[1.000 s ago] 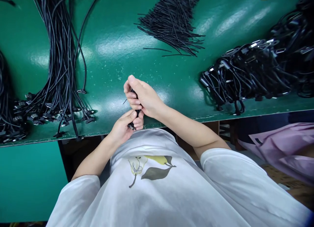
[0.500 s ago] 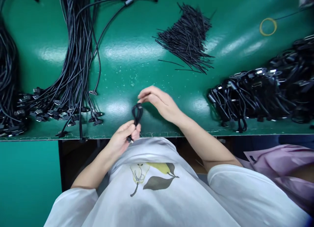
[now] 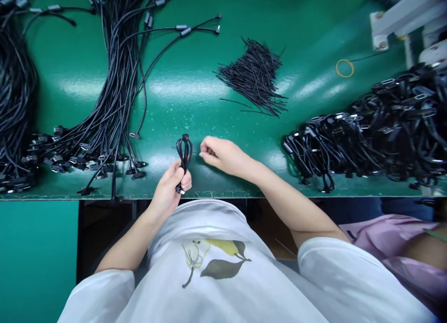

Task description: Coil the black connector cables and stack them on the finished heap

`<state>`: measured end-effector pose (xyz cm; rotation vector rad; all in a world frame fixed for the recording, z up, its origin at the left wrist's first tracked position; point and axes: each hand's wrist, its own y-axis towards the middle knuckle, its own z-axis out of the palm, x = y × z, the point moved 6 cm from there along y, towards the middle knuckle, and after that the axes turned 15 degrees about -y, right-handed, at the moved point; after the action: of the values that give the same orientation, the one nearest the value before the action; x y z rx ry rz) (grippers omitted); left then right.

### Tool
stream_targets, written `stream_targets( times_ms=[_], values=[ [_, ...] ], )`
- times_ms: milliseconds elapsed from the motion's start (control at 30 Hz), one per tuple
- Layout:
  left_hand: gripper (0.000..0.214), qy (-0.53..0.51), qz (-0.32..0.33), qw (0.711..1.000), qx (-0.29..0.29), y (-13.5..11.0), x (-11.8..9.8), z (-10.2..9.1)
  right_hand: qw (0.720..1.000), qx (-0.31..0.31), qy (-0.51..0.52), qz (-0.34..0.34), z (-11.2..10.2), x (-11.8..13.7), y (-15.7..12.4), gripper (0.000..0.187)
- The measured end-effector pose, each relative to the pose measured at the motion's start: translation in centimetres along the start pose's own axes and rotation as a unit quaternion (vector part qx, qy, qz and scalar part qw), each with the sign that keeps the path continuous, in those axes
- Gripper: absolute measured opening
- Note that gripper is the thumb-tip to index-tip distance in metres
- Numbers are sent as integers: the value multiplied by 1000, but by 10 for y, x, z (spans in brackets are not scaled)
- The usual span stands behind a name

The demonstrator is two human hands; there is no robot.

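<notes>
My left hand (image 3: 172, 185) is closed around a coiled black cable (image 3: 184, 153), holding it upright just above the table's front edge. The cable's loops and a dark connector rise above the fingers, and a small metal plug end shows below them. To the right of the loops, and apart from them, is my right hand (image 3: 223, 155) with its fingers curled in toward the thumb. Whatever may be between those fingers is hidden. Beyond the right hand lies a pile of short black ties (image 3: 253, 76), with a few loose ones in front of it.
Long black cables (image 3: 118, 76) with connectors lie in a bundle at the left, beside another bundle (image 3: 16, 90) at the far left. Coiled cables (image 3: 370, 136) are heaped at the right. A yellow ring (image 3: 344, 68) and a white fixture (image 3: 401, 22) are behind them. A person's pink garment (image 3: 384, 234) shows at lower right.
The left hand has moved slightly left and up with the coiled cable. The right hand has drawn away from the loop's top, its fingers now more curled. The view has shifted.
</notes>
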<state>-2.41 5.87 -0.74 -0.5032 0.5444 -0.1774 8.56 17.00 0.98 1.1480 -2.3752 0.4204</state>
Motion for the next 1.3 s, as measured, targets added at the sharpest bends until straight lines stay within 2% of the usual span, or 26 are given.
stream_targets(
  times_ms=[67,133,233,300,333,400,467,533,667,833,933,1100,1233,1300],
  values=[
    [32,19,18,1000,1,3,-2,1,995,17,100,-15,6,16,-10,9],
    [31,54,53,997,-11,5,-5,-1,995,-12,95,-26,10,28,-19,10],
    [27,167,115,979,-37,9,-11,-8,991,-97,-84,-34,11,41,-26,18],
    [23,267,134,954,-38,10,-12,-10,964,-129,-215,-85,10,53,-29,26],
    [20,312,132,940,-32,11,-11,-11,944,-140,-268,-132,10,60,-30,29],
    [13,379,114,918,-13,11,-9,-10,895,-153,-342,-240,8,73,-34,30],
    [14,403,85,911,9,10,-6,-10,852,-152,-388,-317,4,81,-38,26],
    [19,381,52,922,33,8,-2,-8,818,-136,-419,-369,1,84,-42,24],
    [29,268,-38,961,62,3,9,-5,765,-105,-445,-453,-3,90,-52,26],
    [30,190,-143,970,56,-3,25,-3,714,-105,-452,-524,-7,96,-63,25],
    [25,170,-148,974,33,-4,30,-4,717,-94,-477,-500,-7,97,-61,28],
    [18,103,-77,992,-15,-2,27,1,745,-64,-523,-410,-3,98,-57,28],
    [15,62,-48,997,-29,0,25,9,751,-109,-537,-369,-3,100,-57,26],
    [13,41,-31,998,-34,3,25,11,766,-111,-532,-343,-2,97,-54,25]
  ],
)
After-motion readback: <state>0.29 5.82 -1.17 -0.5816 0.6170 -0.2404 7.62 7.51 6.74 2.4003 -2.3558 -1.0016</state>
